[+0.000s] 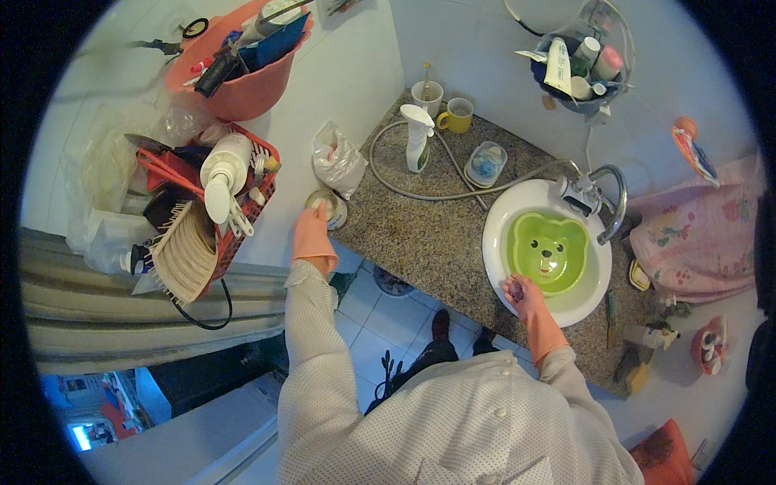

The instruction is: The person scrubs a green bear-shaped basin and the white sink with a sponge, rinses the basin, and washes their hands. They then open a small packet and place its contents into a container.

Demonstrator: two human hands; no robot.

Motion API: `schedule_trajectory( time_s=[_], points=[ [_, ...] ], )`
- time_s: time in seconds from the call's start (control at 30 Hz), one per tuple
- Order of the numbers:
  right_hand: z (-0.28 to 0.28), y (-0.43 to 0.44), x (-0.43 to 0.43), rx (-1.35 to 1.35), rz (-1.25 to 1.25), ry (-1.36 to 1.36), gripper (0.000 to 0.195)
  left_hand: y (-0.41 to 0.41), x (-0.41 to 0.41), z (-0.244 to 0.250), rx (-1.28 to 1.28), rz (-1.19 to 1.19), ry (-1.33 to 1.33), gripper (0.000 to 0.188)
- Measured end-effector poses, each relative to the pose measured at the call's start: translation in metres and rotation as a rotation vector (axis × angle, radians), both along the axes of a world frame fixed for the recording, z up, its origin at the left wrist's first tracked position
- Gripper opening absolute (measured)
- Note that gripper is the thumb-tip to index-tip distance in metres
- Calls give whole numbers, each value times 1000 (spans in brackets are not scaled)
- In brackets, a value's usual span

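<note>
Both my hands wear salmon-pink rubber gloves. At the counter's left corner my left hand (pixel 312 233) grips a round, pale-topped container (pixel 333 212), its thumb over the rim. My right hand (pixel 528 303) is above the front rim of the white oval sink (pixel 494 242), palm up, fingers curled around a small dark wad (pixel 516 292); I cannot tell its material. A lime-green, bear-shaped plastic basin (pixel 548 242) with a printed face sits inside the sink. The chrome faucet (pixel 615 200) arches at the sink's right.
On the speckled granite counter (pixel 406 236) stand a white spray bottle (pixel 418 139), a yellow mug (pixel 458 115), and a plastic tub (pixel 486 163). A shower hose (pixel 394 188) loops there. A crowded red basket (pixel 242 242) hangs left; a pink towel (pixel 697 236) hangs right.
</note>
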State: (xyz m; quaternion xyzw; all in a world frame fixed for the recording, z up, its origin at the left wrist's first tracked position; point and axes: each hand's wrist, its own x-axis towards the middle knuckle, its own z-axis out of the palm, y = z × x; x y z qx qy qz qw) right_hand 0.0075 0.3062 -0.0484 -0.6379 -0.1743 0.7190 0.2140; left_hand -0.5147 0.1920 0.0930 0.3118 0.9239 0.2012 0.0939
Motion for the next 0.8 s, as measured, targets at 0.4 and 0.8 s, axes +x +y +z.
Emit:
schedule_trajectory(
  time_s=[0.4, 0.8],
  points=[
    [-16, -3, 12, 28, -32, 82, 32, -24, -27, -93, 351, 45, -202, 60],
    [15, 12, -29, 0, -50, 227, 27, -20, 60, -51, 700, 354, -963, 25]
  ],
)
